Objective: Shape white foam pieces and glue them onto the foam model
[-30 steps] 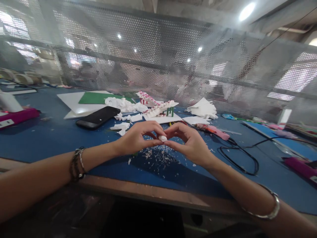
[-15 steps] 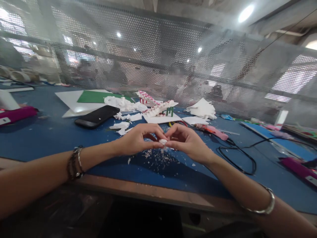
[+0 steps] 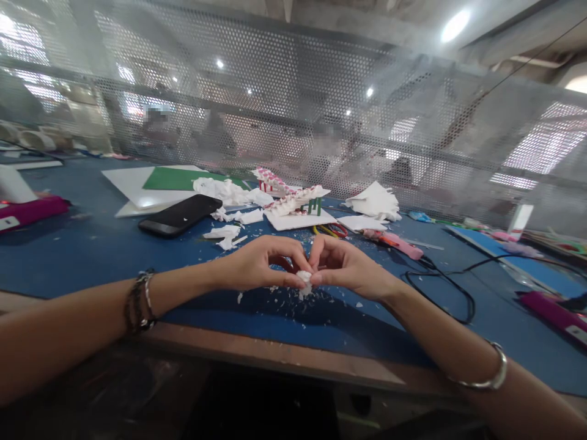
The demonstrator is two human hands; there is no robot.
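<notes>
My left hand [image 3: 259,266] and my right hand [image 3: 346,269] meet fingertip to fingertip just above the blue table [image 3: 82,250]. Together they pinch a small white foam piece [image 3: 303,278], with fingers curled round it. White crumbs [image 3: 293,302] lie scattered on the table right under the hands. Behind the hands stands a small white, pink and green foam model [image 3: 296,205] on a white base.
A black phone [image 3: 180,215] lies at the back left beside white and green sheets [image 3: 158,182] and torn white scraps [image 3: 227,232]. A pink tool [image 3: 398,243] and a looped black cable [image 3: 440,293] lie to the right. A perforated metal screen [image 3: 293,110] closes the far side.
Both hands sank a little toward the table and closed tighter on the white piece. More crumbs lie beneath them.
</notes>
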